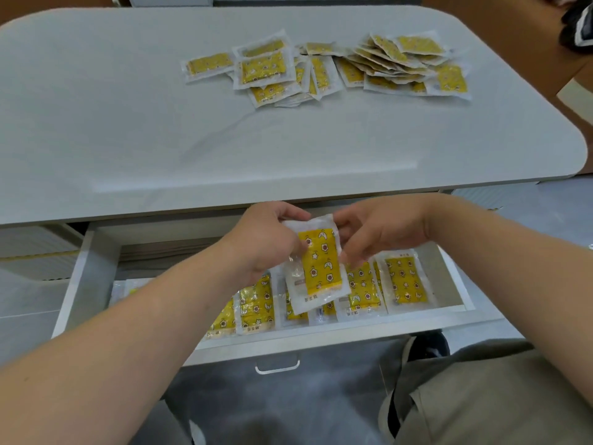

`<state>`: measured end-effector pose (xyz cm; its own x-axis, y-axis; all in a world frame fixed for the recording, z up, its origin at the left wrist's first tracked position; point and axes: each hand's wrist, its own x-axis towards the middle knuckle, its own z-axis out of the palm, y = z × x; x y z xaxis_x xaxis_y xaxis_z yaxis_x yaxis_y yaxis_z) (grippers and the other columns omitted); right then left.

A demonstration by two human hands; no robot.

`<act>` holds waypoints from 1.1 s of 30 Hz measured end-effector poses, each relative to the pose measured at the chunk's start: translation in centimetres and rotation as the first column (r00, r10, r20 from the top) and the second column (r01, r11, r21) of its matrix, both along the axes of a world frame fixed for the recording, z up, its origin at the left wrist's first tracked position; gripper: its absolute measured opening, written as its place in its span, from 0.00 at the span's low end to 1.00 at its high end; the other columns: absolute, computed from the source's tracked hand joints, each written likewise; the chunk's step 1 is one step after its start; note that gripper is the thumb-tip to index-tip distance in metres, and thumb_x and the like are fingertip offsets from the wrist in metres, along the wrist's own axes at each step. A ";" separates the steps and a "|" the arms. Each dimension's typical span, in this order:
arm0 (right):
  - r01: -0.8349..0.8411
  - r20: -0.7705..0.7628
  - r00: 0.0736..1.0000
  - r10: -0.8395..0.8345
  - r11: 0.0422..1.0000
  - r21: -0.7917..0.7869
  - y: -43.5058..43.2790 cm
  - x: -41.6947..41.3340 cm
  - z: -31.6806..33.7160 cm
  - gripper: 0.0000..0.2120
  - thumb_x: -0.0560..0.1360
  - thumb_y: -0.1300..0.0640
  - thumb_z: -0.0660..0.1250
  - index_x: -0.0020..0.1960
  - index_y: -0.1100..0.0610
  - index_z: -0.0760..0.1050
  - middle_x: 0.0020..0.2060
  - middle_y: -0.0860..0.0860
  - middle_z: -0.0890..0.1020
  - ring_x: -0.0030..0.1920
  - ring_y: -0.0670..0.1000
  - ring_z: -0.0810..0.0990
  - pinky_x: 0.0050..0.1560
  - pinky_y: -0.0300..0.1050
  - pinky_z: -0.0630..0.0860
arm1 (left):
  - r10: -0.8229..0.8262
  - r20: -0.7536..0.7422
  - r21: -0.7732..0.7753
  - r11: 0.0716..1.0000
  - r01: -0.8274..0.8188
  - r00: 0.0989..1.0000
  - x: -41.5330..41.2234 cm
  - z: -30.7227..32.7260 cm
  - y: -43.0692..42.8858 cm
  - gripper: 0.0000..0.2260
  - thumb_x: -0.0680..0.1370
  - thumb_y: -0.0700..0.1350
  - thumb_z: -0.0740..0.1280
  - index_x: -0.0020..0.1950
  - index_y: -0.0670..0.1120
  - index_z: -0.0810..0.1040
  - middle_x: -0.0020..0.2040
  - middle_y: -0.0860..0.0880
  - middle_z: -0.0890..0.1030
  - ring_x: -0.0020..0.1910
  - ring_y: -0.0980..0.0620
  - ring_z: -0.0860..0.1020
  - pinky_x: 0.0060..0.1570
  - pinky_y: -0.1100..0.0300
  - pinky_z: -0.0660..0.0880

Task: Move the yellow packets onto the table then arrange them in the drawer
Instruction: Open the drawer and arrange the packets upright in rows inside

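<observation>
Over the open white drawer (93, 268) both of my hands hold one yellow packet (317, 264) printed with stars and moons. My left hand (266, 242) grips its top left edge. My right hand (375, 232) pinches its upper right edge. Below it, several yellow packets (404, 279) lie in a row on the drawer floor. A loose pile of several more yellow packets (327, 67) lies at the far side of the white table (128, 123).
The drawer's front panel has a metal handle (277, 367) below the packets. My knees and grey trousers (481, 396) are under the drawer at the right. A dark object (577, 24) sits beyond the table's far right corner.
</observation>
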<state>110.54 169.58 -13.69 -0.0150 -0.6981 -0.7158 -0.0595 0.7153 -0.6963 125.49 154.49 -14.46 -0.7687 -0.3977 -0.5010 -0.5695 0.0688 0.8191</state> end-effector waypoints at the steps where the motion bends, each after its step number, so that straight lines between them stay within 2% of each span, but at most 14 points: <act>1: 0.063 0.027 0.998 -0.062 0.998 -0.022 -0.2 0.3 -0.2 0.24 0.77 0.65 0.71 0.71 0.55 0.72 0.61 0.54 0.84 0.62 0.56 0.83 0.64 0.53 0.78 | 0.000 0.002 0.001 1.000 0.000 1.000 0.0 -0.2 0.2 0.21 0.70 0.30 0.77 0.55 0.51 0.81 0.54 0.45 0.83 0.52 0.45 0.83 0.53 0.45 0.82; 4: 0.194 -0.065 0.979 -0.193 0.981 -0.003 -0.8 0.1 -1.0 0.18 0.76 0.63 0.73 0.64 0.59 0.77 0.56 0.58 0.86 0.57 0.59 0.85 0.61 0.58 0.80 | -0.041 0.010 -0.001 0.999 0.041 0.999 -0.1 -0.4 0.6 0.21 0.70 0.31 0.77 0.58 0.48 0.78 0.52 0.45 0.82 0.49 0.46 0.84 0.49 0.47 0.84; 7: 0.157 -0.223 0.967 -0.124 0.978 0.136 0.2 -1.2 -1.8 0.16 0.75 0.66 0.74 0.61 0.60 0.77 0.50 0.58 0.87 0.51 0.60 0.87 0.54 0.58 0.83 | -0.163 0.008 -0.277 0.948 0.159 0.987 -0.3 0.5 0.1 0.15 0.74 0.39 0.76 0.57 0.50 0.77 0.45 0.51 0.83 0.42 0.55 0.84 0.44 0.58 0.83; 9: 0.152 -0.338 0.940 -0.054 0.950 0.273 1.3 -2.0 -2.7 0.19 0.74 0.68 0.75 0.62 0.60 0.75 0.49 0.58 0.86 0.48 0.60 0.87 0.51 0.57 0.84 | -0.175 -0.026 -0.396 0.906 0.151 0.984 -0.5 1.2 -0.6 0.10 0.76 0.42 0.74 0.55 0.51 0.78 0.42 0.52 0.84 0.39 0.57 0.84 0.46 0.57 0.83; 12: 0.130 -0.429 0.900 0.082 0.887 0.443 2.7 -2.7 -4.2 0.22 0.74 0.68 0.74 0.66 0.62 0.73 0.51 0.58 0.84 0.49 0.61 0.86 0.52 0.59 0.84 | -0.143 -0.078 -0.349 0.931 0.107 0.987 -0.6 2.1 -1.3 0.07 0.78 0.42 0.71 0.54 0.50 0.78 0.40 0.50 0.85 0.35 0.57 0.85 0.43 0.57 0.84; 15: 0.130 -0.500 0.848 0.178 0.844 0.521 3.5 -3.1 -5.7 0.25 0.74 0.63 0.77 0.68 0.60 0.72 0.55 0.57 0.81 0.49 0.60 0.85 0.48 0.55 0.85 | -0.132 -0.112 -0.357 0.930 0.085 0.985 -0.8 2.3 -1.6 0.06 0.80 0.41 0.70 0.55 0.49 0.79 0.38 0.49 0.84 0.34 0.57 0.84 0.41 0.58 0.84; 17: 0.076 -0.569 0.763 0.309 0.830 0.552 3.5 -3.0 -6.3 0.24 0.73 0.55 0.78 0.65 0.58 0.75 0.54 0.55 0.81 0.49 0.56 0.85 0.47 0.48 0.85 | -0.122 -0.144 -0.383 0.922 0.059 0.982 -0.9 2.2 -1.9 0.05 0.80 0.42 0.69 0.54 0.50 0.79 0.37 0.51 0.84 0.34 0.57 0.84 0.43 0.57 0.83; 19: -0.005 -0.627 0.627 0.463 0.807 0.591 3.1 -2.6 -6.6 0.24 0.71 0.48 0.78 0.62 0.57 0.78 0.51 0.52 0.82 0.48 0.52 0.83 0.44 0.44 0.82 | -0.118 -0.176 -0.432 0.901 0.031 0.977 -1.2 2.2 -2.1 0.05 0.80 0.43 0.69 0.54 0.52 0.79 0.37 0.52 0.83 0.35 0.58 0.84 0.43 0.58 0.81; 21: -0.046 -0.637 0.533 0.557 0.771 0.635 2.2 -2.2 -6.0 0.24 0.70 0.48 0.78 0.62 0.57 0.78 0.49 0.51 0.82 0.47 0.52 0.82 0.45 0.44 0.79 | -0.110 -0.224 -0.484 0.875 -0.013 0.968 -1.7 2.2 -2.4 0.06 0.79 0.45 0.70 0.54 0.54 0.78 0.40 0.54 0.82 0.39 0.57 0.83 0.43 0.61 0.78; 23: -0.098 -0.607 0.494 0.623 0.733 0.673 0.8 -1.8 -4.1 0.18 0.73 0.52 0.75 0.60 0.56 0.77 0.46 0.51 0.79 0.48 0.53 0.81 0.48 0.45 0.79 | -0.119 -0.279 -0.528 0.848 -0.049 0.953 -2.1 2.2 -2.7 0.06 0.79 0.46 0.70 0.54 0.55 0.78 0.43 0.56 0.81 0.40 0.59 0.80 0.41 0.67 0.75; 25: -0.167 -0.612 0.470 0.636 0.745 0.645 -0.2 -1.5 -1.6 0.04 0.74 0.61 0.68 0.49 0.56 0.77 0.42 0.51 0.78 0.47 0.54 0.81 0.51 0.49 0.82 | -0.165 -0.317 -0.587 0.808 -0.056 0.934 -2.7 2.0 -3.2 0.06 0.79 0.46 0.69 0.54 0.55 0.78 0.45 0.58 0.80 0.41 0.60 0.78 0.39 0.71 0.72; 27: -0.245 -0.628 0.523 0.576 0.808 0.537 -0.7 -1.1 1.7 0.09 0.72 0.66 0.62 0.44 0.57 0.80 0.42 0.53 0.82 0.44 0.54 0.83 0.48 0.50 0.83 | -0.201 -0.330 -0.674 0.734 -0.081 0.923 -3.8 1.8 -4.5 0.07 0.79 0.46 0.69 0.57 0.54 0.78 0.49 0.58 0.79 0.45 0.59 0.77 0.44 0.69 0.71; 30: -0.213 -0.627 0.679 0.381 0.920 0.328 -0.8 -0.3 6.0 0.20 0.73 0.71 0.56 0.48 0.57 0.84 0.42 0.51 0.87 0.44 0.50 0.86 0.46 0.45 0.84 | -0.138 -0.312 -0.744 0.652 -0.150 0.940 -6.7 0.9 -7.7 0.14 0.79 0.47 0.69 0.64 0.50 0.75 0.58 0.53 0.76 0.56 0.54 0.76 0.57 0.59 0.74; 33: -0.099 -0.731 0.663 0.158 0.987 0.123 -1.6 -1.0 7.5 0.15 0.75 0.69 0.59 0.42 0.56 0.81 0.38 0.51 0.85 0.42 0.50 0.85 0.45 0.44 0.82 | -0.083 -0.244 -0.794 0.590 -0.149 0.966 -10.3 0.3 -10.0 0.22 0.79 0.50 0.68 0.71 0.47 0.70 0.69 0.48 0.71 0.69 0.46 0.70 0.69 0.50 0.68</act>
